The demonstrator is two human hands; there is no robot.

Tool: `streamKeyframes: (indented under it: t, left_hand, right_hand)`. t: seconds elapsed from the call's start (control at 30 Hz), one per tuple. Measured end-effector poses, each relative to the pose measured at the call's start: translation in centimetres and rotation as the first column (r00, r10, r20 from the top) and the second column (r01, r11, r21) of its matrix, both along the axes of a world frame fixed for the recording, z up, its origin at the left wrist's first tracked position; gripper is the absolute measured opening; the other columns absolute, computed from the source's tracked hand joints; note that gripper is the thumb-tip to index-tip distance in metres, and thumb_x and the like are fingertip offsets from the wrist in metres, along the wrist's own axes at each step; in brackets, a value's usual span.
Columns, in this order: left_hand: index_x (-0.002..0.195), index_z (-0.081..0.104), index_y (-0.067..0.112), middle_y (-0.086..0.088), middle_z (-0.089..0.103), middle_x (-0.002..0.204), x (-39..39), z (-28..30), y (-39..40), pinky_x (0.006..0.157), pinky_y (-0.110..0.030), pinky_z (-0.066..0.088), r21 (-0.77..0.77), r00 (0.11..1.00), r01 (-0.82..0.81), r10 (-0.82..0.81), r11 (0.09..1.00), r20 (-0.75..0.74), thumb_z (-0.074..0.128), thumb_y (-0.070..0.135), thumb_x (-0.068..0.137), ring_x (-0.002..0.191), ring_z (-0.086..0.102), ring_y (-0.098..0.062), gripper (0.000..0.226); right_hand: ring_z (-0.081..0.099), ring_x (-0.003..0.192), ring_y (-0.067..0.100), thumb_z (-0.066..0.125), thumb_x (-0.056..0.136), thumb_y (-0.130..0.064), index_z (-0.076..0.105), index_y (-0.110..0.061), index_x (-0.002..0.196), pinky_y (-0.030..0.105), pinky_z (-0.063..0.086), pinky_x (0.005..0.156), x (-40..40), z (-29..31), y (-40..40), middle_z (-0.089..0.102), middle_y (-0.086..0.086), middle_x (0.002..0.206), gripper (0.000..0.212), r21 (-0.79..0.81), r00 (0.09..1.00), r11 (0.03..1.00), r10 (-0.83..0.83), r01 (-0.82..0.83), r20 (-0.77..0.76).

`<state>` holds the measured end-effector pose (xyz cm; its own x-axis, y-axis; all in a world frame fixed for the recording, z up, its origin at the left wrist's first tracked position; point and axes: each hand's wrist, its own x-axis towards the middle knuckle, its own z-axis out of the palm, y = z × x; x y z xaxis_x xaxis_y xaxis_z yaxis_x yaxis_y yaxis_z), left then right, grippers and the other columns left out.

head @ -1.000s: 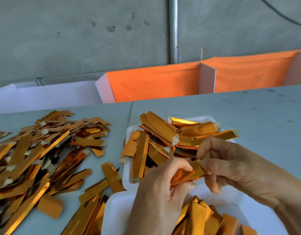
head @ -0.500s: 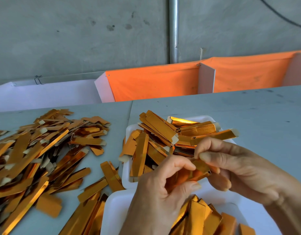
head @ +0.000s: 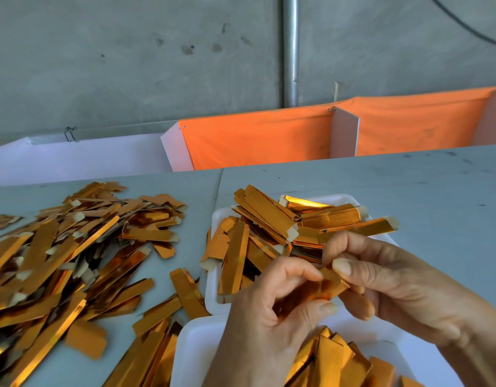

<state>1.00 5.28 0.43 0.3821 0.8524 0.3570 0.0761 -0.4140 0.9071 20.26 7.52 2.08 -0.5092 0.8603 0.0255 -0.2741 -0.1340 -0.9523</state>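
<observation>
Between your two hands, gold strip [head: 329, 286]: lifted in the air above the far white tray [head: 211, 291], near its front edge
Hidden: your fingers cover both ends of the strip and much of its middle; its folded shape is hard to make out
Long axis: runs from lower left to upper right; the higher end points to your right hand
Left hand [head: 269, 317]: thumb and curled fingers pinch the lower end
Right hand [head: 395, 289]: thumb and fingers pinch the upper end
</observation>
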Motion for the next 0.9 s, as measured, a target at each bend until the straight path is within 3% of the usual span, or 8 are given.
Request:
streamKeyframes:
  t: [0.23,0.57,0.73,0.9]
  left_hand:
    - [0.097,0.059,0.039,0.019,0.071,0.100,0.13,0.00,-0.15,0.079,-0.004,0.043,-0.013,1.000,-0.002,0.002,1.000,0.002,0.069,0.032,0.079,0.100,0.063,0.001,0.021]
    - [0.095,0.056,0.040,0.018,0.071,0.096,0.11,-0.08,-0.04,0.077,-0.007,0.044,-0.029,0.998,-0.033,0.031,0.999,-0.056,0.065,0.046,0.072,0.096,0.065,-0.001,0.025]
    - [0.090,0.054,0.040,0.016,0.071,0.091,0.04,-0.17,-0.01,0.072,-0.008,0.045,-0.069,0.993,-0.068,0.060,0.995,-0.103,0.067,0.042,0.073,0.089,0.065,-0.002,0.022]
    - [0.089,0.048,0.039,0.015,0.070,0.088,0.27,-0.55,0.07,0.072,-0.017,0.049,-0.055,0.967,-0.131,0.116,0.990,-0.227,0.060,0.051,0.072,0.084,0.064,-0.003,0.024]
  right_hand:
    - [0.048,0.042,0.014,0.090,0.058,-0.030,0.066,-0.007,0.078,0.019,0.044,0.044,-0.13,0.02,-0.04,0.048,0.002,0.055,0.039,0.006,1.000,1.000,-0.009,0.009,-0.022]
    - [0.050,0.046,0.014,0.087,0.064,-0.032,0.066,-0.010,0.077,0.018,0.044,0.049,-0.04,-0.24,0.06,0.051,0.002,0.058,0.033,0.031,1.000,0.999,0.011,-0.012,0.029]
    - [0.050,0.048,0.015,0.084,0.068,-0.030,0.066,-0.011,0.079,0.020,0.043,0.051,-0.01,-0.49,0.16,0.050,0.003,0.058,0.028,0.011,0.995,1.000,0.019,-0.020,0.098]
    - [0.052,0.049,0.015,0.079,0.071,-0.027,0.069,-0.014,0.079,0.020,0.044,0.050,-0.14,-0.57,0.24,0.049,0.007,0.061,0.018,-0.031,0.973,0.999,-0.004,0.012,0.229]
